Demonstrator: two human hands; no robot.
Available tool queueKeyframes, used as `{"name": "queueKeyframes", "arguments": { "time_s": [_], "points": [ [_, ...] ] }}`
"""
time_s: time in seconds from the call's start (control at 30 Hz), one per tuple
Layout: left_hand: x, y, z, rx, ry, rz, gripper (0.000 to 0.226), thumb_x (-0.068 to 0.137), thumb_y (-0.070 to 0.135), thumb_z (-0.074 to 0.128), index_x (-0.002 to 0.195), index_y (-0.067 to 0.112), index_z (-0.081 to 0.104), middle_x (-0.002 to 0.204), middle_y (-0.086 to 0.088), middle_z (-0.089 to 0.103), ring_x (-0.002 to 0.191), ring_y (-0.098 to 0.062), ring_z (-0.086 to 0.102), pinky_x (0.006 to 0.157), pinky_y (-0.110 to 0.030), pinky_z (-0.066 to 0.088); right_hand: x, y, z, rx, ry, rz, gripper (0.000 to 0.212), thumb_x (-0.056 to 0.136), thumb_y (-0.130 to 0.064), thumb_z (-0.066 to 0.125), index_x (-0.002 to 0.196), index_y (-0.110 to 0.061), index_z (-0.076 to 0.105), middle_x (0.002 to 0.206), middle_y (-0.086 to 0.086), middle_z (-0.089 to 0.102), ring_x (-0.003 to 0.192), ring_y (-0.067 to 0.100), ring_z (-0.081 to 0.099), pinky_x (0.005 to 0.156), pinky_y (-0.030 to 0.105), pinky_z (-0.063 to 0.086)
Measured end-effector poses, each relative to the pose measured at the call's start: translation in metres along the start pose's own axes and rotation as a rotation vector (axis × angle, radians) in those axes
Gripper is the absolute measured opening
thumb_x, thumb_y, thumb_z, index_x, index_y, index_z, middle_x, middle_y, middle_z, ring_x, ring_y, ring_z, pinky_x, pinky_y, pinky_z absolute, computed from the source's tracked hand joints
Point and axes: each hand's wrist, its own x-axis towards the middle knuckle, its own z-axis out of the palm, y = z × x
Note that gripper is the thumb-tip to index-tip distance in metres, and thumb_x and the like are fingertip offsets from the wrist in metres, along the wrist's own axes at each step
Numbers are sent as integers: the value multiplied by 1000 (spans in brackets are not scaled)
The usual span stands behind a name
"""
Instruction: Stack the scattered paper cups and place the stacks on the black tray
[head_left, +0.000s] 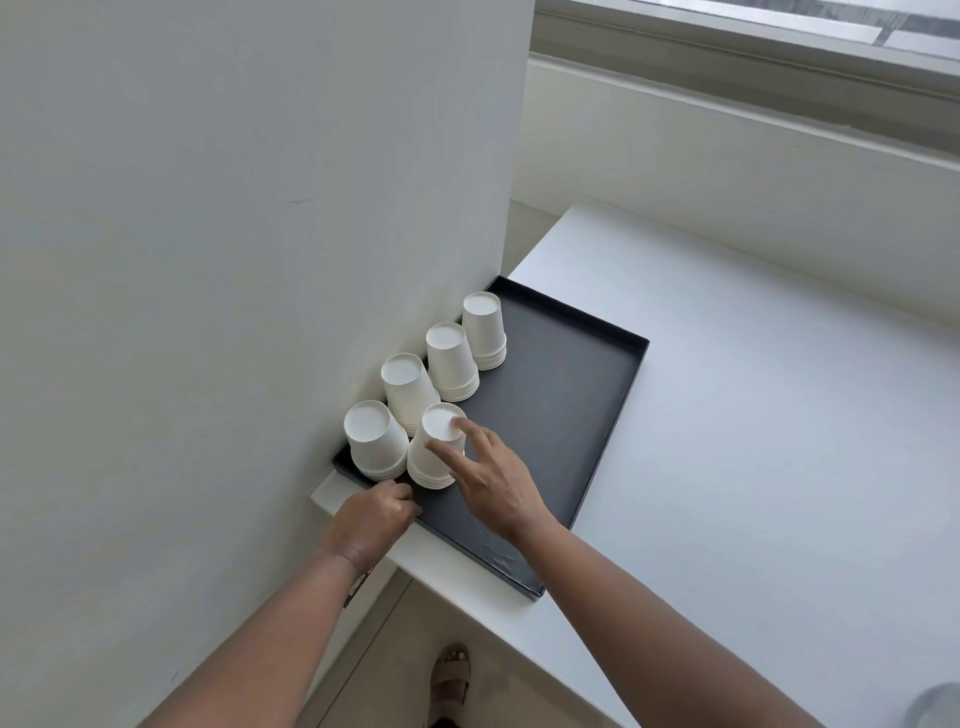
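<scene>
Nudging the nearest stack of upside-down white paper cups (434, 452) with the right hand's (496, 486) spread, straight fingers risks toppling it into its neighbours on the flat black rectangular tray (561, 415), whose near edge the left hand (376, 514) grips.

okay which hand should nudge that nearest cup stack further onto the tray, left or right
Probably the right hand: its straight fingers already touch the nearest cup stack. The left hand is curled at the near edge of the black tray, seemingly steadying it.
</scene>
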Motion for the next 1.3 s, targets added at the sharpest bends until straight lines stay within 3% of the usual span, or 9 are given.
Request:
{"name": "queueKeyframes", "arguments": {
  "time_s": [0.1,0.2,0.3,0.6,0.7,0.73,0.9,1.2,1.3],
  "points": [
    [1,0,-2,-25,22,-7,34,25,20,97,44,25,69,46,9,55,43,-6,58,25,-17,34,4,1,-1,33,30,3,49,78,-2,66,126,-11,56,114,18,61,113,40,55,91,57,47],
    [1,0,-3,-53,-8,-8,34,26,19,96,43,24,68,46,9,56,43,-5,58,26,-18,35,10,4,-2,167,-67,97,58,84,-18,62,138,-15,40,133,17,44,124,35,43,102,52,40],
    [2,0,-2,-57,-11,-9,34,26,18,96,43,24,68,46,10,57,43,-5,58,25,-16,35,18,4,-1,271,-205,220,72,81,-33,67,142,-29,28,148,8,21,130,26,36,97,41,46],
    [2,0,-9,-73,-26,-35,32,30,14,95,46,24,69,49,9,59,44,-5,59,27,-13,34,24,-1,-6,145,-307,201,65,79,-28,63,136,-29,31,128,4,43,113,29,44,79,41,49],
    [5,-1,-5,-122,-70,-112,6,74,11,74,80,12,76,84,-4,70,81,-15,67,57,-23,51,25,-3,-8,124,-361,196,66,79,-26,62,137,-29,31,130,5,42,114,30,43,81,42,50],
    [5,-2,-2,-132,-112,-152,15,85,12,61,92,8,74,97,-8,69,95,-19,64,68,-29,51,25,-4,-9,128,-373,198,67,79,-25,62,138,-29,30,130,6,42,115,30,43,82,43,50],
    [8,-3,2,-73,-179,-155,28,95,18,44,108,13,68,117,-1,62,111,-19,55,81,-34,47,25,-6,-7,172,-373,201,69,81,-24,63,139,-26,27,128,8,44,113,33,45,85,44,49],
    [12,-1,2,-11,-235,-132,24,94,20,46,105,16,67,118,4,61,110,-14,54,78,-29,47,25,-10,-3,258,-401,222,69,85,-18,64,142,-24,27,134,11,40,118,34,41,96,44,43],
    [10,7,-10,32,-118,65,16,56,16,86,65,19,73,76,6,69,69,-7,66,45,-20,48,23,-10,-4,338,-437,229,80,82,-12,66,145,-26,19,139,12,34,123,34,38,101,41,38]
  ]
}}
